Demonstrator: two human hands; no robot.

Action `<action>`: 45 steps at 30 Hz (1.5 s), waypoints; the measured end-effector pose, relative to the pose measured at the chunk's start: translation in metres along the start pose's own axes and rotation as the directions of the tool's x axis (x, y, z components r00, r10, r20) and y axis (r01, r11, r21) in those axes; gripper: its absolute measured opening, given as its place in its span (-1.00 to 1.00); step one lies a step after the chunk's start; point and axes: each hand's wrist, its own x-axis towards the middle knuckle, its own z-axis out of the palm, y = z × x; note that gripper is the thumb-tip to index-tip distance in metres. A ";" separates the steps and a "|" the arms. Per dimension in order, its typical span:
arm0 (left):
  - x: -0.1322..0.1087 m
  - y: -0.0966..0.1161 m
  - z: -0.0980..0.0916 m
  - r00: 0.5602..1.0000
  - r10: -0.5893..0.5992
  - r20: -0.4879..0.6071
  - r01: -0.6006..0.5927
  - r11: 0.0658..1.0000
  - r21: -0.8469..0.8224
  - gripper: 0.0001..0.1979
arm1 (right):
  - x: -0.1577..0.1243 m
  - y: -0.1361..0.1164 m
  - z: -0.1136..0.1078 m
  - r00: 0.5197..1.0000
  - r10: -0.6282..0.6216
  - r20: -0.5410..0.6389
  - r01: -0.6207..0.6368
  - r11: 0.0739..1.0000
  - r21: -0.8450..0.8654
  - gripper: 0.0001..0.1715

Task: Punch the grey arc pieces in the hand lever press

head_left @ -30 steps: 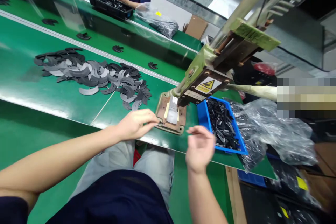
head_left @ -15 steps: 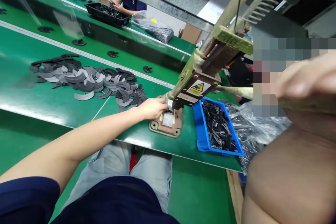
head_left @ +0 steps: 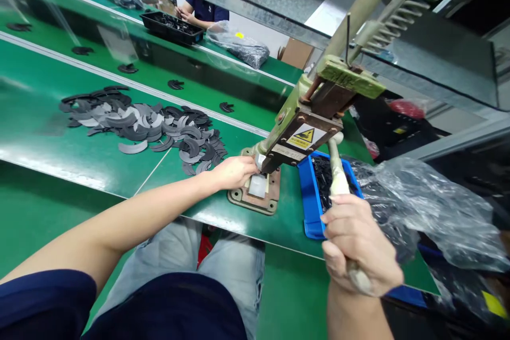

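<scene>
My right hand [head_left: 358,239] is wrapped round the pale lever handle [head_left: 338,180] of a green hand press [head_left: 285,117], and the lever slopes down toward me. At the foot of the press, my left hand [head_left: 237,172] has its fingers pinched together just under the ram, beside a pale block [head_left: 258,186] on the brown base plate [head_left: 272,194]. Whatever those fingers hold is hidden. Left of the press lies a pile of black and grey curved pieces [head_left: 155,125] on the green bench.
Behind my right hand stands a blue bin [head_left: 313,223] of small black parts, with clear plastic bags [head_left: 438,207] beside it. Several dark pieces lie on the green strip behind a rail. Across it, a person's hands [head_left: 184,13] are near a black tray [head_left: 171,29].
My right hand has come down from close to the camera, and the lever has swung from pointing right to sloping toward me. The left hand stays at the press foot.
</scene>
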 end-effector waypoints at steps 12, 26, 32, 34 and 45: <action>-0.088 -0.050 -0.062 0.900 -0.350 -0.262 0.393 0.910 0.135 -0.72 | -0.022 0.026 0.036 0.896 -0.147 -0.420 0.192 0.979 0.066 -0.46; -0.058 -0.066 -0.062 0.781 -0.606 -0.148 0.594 0.651 0.472 -0.48 | -0.022 0.027 0.041 0.867 -0.143 -0.477 0.213 0.973 0.094 -0.46; -0.047 -0.069 -0.056 0.776 -0.621 -0.108 0.621 0.722 0.306 -0.50 | -0.024 0.022 0.038 0.885 -0.113 -0.451 0.173 0.981 0.092 -0.49; -0.049 -0.067 -0.058 0.807 -0.583 -0.098 0.590 0.787 0.179 -0.57 | -0.024 0.019 0.039 0.886 -0.085 -0.456 0.145 0.984 0.099 -0.49; -0.052 -0.033 -0.055 0.943 -0.325 0.073 0.307 0.934 0.182 -0.83 | -0.026 0.010 0.041 0.898 -0.019 -0.439 0.078 0.990 0.116 -0.53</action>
